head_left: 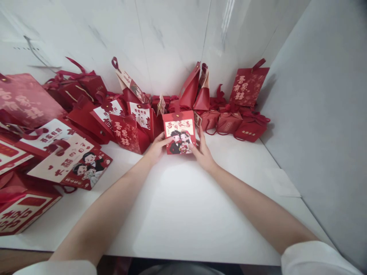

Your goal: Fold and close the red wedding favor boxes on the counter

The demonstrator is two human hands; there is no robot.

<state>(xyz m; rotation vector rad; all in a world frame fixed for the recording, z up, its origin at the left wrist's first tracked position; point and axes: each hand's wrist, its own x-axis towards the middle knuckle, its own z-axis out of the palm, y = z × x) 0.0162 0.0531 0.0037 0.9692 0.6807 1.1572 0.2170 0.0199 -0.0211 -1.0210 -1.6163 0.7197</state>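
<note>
A small red gift box (179, 132) with a cartoon bride and groom on its front stands upright on the white table (183, 214). My left hand (156, 148) grips its left side with the thumb on the front face. My right hand (202, 151) holds its right side, fingers pressed along the edge. Both hands are closed on the box.
Many red gift bags and boxes crowd the back and left: a patterned bag (127, 134) just left of the box, small ribboned boxes (229, 121) to the right, flat printed bags (64, 152) at left. A marble wall stands behind, a grey wall (321, 114) at right.
</note>
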